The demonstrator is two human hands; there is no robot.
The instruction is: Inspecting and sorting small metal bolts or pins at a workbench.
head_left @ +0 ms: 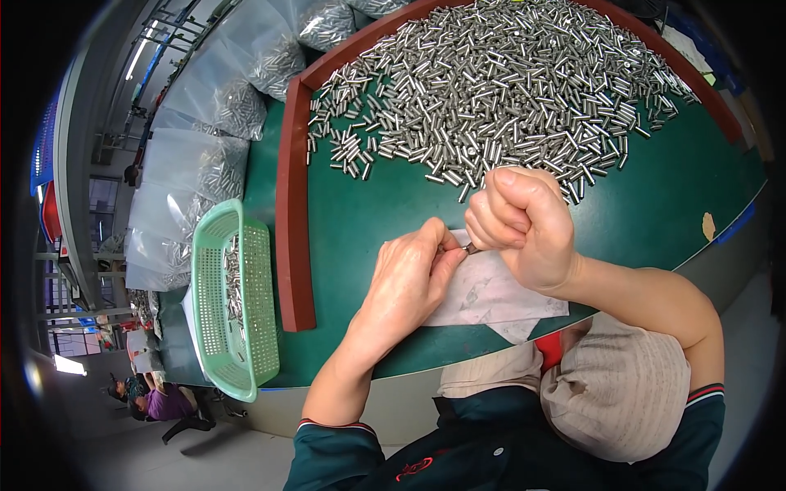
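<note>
My left hand (409, 278) pinches a small metal pin (469, 249) between thumb and fingertips. Close beside it my right hand (528, 221) is curled into a fist; whatever it may hold is hidden by the fingers. Both hands are above a pale, smudged cloth (499, 299) that lies on the green table (360, 217) near its front edge. Just beyond the hands spreads a large heap of short, shiny metal pins (491, 98).
A dark red wooden rail (295, 213) borders the heap at left and back. Left of it stands a light green mesh basket (260, 295) with some pins inside. Clear plastic bags (221, 176) of pins line the far left. Two people (168, 401) are in the background.
</note>
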